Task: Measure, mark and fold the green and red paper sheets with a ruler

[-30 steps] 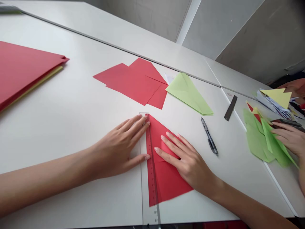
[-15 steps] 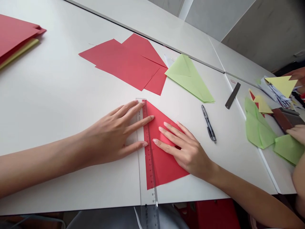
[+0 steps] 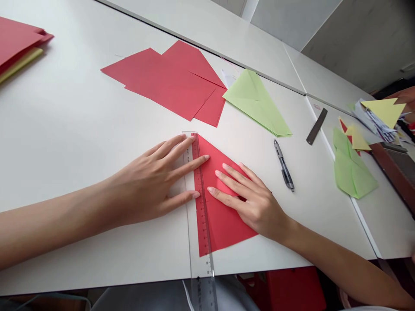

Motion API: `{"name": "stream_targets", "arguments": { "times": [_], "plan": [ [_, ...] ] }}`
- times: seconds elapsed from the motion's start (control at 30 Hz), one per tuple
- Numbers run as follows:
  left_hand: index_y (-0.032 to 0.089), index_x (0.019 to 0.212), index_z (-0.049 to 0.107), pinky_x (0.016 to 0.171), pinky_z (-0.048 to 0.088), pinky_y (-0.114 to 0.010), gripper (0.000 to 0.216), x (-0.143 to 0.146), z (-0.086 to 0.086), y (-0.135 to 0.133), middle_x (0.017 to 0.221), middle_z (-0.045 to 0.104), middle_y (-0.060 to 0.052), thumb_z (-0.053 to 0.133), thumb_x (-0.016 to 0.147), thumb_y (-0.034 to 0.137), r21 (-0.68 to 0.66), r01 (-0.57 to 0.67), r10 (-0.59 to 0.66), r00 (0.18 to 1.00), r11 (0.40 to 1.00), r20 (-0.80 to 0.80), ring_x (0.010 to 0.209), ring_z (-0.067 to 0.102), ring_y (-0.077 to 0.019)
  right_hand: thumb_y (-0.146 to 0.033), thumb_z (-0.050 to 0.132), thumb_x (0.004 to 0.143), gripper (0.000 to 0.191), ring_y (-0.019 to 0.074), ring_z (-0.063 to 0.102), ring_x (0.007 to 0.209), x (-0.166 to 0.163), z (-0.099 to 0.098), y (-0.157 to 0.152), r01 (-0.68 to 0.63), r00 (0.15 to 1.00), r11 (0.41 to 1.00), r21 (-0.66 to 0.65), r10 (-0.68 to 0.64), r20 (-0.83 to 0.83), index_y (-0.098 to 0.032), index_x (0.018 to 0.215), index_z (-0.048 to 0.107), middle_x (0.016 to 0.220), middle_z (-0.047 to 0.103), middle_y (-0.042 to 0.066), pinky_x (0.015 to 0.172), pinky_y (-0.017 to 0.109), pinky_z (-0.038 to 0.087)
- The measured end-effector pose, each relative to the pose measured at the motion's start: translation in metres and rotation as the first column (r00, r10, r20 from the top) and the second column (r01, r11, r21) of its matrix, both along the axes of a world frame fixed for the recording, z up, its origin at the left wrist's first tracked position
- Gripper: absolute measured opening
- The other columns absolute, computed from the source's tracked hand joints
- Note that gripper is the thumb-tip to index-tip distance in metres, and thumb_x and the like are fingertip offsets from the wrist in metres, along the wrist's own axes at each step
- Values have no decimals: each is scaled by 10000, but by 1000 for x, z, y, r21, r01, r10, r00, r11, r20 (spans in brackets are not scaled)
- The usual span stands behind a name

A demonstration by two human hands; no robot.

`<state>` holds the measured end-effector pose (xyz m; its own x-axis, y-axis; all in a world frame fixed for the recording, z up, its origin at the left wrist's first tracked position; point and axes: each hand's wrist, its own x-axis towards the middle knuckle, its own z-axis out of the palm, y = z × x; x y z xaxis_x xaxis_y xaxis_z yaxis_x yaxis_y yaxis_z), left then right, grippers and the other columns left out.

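Note:
A clear plastic ruler (image 3: 202, 233) lies lengthwise over the left edge of a red sheet of paper (image 3: 223, 220), its lower end sticking out past the table's near edge. My left hand (image 3: 158, 177) presses on the ruler with fingers spread, one fingertip reaching onto the red paper. On the right part of the sheet my right hand (image 3: 251, 201) lies flat, fingers apart, holding nothing. A grey and black pen (image 3: 284, 166) rests on the table to the right of that hand.
Overlapping red sheets (image 3: 168, 82) and folded green paper (image 3: 259, 103) lie beyond my hands. At far left are more red papers (image 3: 19, 41) over something yellow. To the right sit a dark ruler-like strip (image 3: 317, 126), green paper (image 3: 352, 168) and yellow paper (image 3: 385, 113).
The view has shifted slightly. At the right edge, another person's hand and a piece of green paper have gone out of view. My hands keep their places on the ruler and red paper.

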<state>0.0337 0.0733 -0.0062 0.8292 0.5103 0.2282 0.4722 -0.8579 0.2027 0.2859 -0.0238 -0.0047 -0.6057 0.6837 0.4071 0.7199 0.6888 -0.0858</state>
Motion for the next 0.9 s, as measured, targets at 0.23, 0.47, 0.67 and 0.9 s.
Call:
{"name": "stream_targets", "arguments": {
  "times": [0.23,0.47,0.67,0.9],
  "plan": [
    [303,1507,357,1144,333,-561,587,0,-1,0,1629,233,-74,314,993,583,35,6,-5,1000,999,-8,1474,255,-365,-23,445,980,357,329,459,1363,-1,0,0,7,1000,1000,4,-7,2,-125,1233,676,1295,646,199,1084,576,447],
    [277,1499,374,1144,331,-564,587,1,-2,-1,1620,256,-90,317,995,572,44,9,-10,1000,999,9,1470,263,-371,-34,427,989,363,316,445,1374,-1,0,0,13,1000,1000,8,-13,-2,-136,1231,678,1296,647,191,1085,566,451],
    [299,1504,354,1163,316,-534,592,0,-3,0,1626,243,-72,296,991,590,46,-1,1,1000,999,3,1484,244,-337,-34,427,988,362,317,455,1368,-1,0,0,13,1000,1000,11,-13,-4,-134,1222,684,1286,655,189,1086,561,451],
    [282,1498,370,1179,292,-521,580,1,-5,0,1626,242,-64,302,997,564,55,-1,0,1000,998,18,1479,254,-337,-31,450,979,362,315,451,1373,0,-1,0,16,1000,999,28,-16,8,-145,1233,681,1282,661,181,1091,555,446]
  ]
}}
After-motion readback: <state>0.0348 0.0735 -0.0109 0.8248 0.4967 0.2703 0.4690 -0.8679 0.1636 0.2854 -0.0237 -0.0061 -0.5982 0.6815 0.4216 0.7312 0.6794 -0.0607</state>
